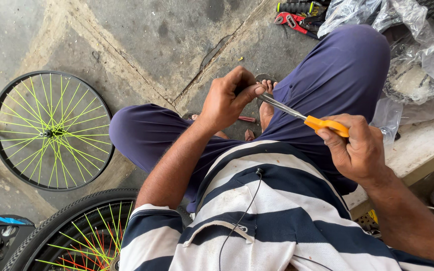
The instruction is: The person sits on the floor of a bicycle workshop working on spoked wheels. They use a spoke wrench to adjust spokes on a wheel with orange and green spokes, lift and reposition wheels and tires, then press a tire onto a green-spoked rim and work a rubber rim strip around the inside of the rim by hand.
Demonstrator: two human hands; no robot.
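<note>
You sat over a cracked concrete floor, a spoked wheel lying flat. Your right hand gripped orange-handled scissors; left hand fingers pinched something small at the blades.

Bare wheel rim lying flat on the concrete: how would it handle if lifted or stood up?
The bare wheel rim probably lifts light: thin spokes, no tyre. Likely stiff, given its black hoop and laced yellow-green spokes. Stood on edge, it would probably roll or topple.
</note>
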